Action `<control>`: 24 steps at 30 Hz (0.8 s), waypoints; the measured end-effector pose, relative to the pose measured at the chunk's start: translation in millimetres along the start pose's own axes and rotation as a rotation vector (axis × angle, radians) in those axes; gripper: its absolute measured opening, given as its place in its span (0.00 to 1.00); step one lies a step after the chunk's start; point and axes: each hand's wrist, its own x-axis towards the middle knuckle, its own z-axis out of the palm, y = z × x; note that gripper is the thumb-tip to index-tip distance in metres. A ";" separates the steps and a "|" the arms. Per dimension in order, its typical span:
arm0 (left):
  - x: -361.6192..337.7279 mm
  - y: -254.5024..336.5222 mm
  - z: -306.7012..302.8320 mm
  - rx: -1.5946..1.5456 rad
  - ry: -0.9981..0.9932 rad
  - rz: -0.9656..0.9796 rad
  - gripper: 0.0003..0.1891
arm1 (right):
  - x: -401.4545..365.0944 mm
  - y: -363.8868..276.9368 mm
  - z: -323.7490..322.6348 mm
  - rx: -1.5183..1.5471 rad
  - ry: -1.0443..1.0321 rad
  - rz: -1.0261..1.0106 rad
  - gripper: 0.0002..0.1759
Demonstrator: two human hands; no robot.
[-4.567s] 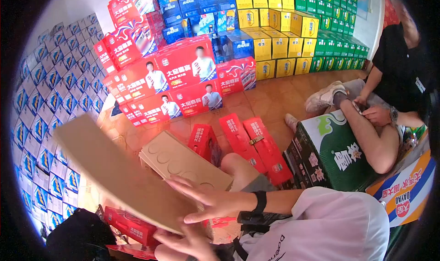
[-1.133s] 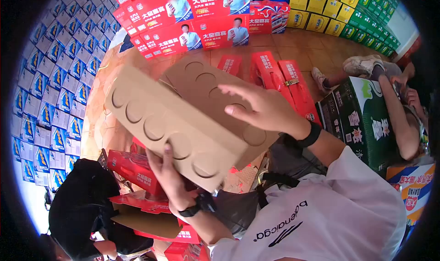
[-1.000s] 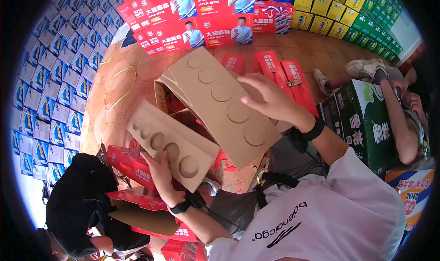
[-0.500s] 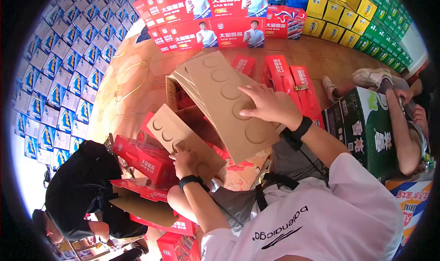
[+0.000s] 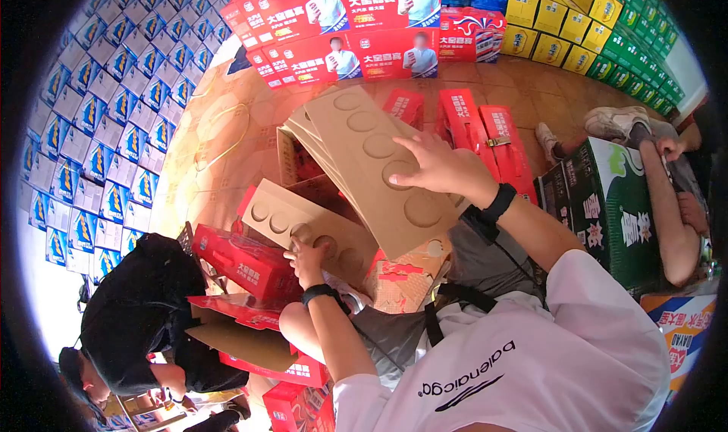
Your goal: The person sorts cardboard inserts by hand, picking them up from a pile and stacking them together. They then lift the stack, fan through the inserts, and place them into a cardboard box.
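My left hand (image 5: 307, 262) is at the near edge of a single brown cardboard insert (image 5: 350, 235) with a row of round recesses. Its fingertips curl over the edge beside one recess. My right hand (image 5: 438, 168) lies on a fanned stack of similar cardboard inserts (image 5: 368, 148), fingers spread across the top sheet. The stack leans over an open cardboard box (image 5: 288, 153), whose inside is partly hidden. Below the single insert, a torn red and tan piece of carton (image 5: 402, 286) lies near my knees.
Red cartons (image 5: 243, 264) lie to the left, others (image 5: 474, 133) stand ahead. A green crate-like carton (image 5: 607, 212) is at right, beside a seated person (image 5: 667, 212). Another person in black (image 5: 140, 311) bends at left. Stacked cartons (image 5: 364, 49) line the back.
The single insert in my left hand has turned flatter, showing more of its recesses. My right hand has shifted slightly on the stack, which stays nearly in place.
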 end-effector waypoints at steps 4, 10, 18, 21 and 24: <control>-0.7 2.2 3.3 0.117 0.266 0.105 0.50 | -21.6 -23.8 -25.2 -0.065 -0.017 0.033 0.47; -94.2 65.6 -63.2 -0.760 0.175 0.719 0.27 | -49.9 22.3 -6.9 -0.001 0.243 -0.133 0.43; -151.6 90.1 -52.6 -0.530 0.021 0.766 0.19 | -79.5 66.1 9.3 0.120 0.249 -0.084 0.36; -131.8 81.6 -42.9 -1.221 -0.061 0.775 0.14 | -78.0 65.7 14.7 0.137 0.278 -0.095 0.34; -115.6 54.0 -69.9 -1.373 -0.009 0.650 0.09 | -74.7 65.4 20.5 0.175 0.295 -0.107 0.34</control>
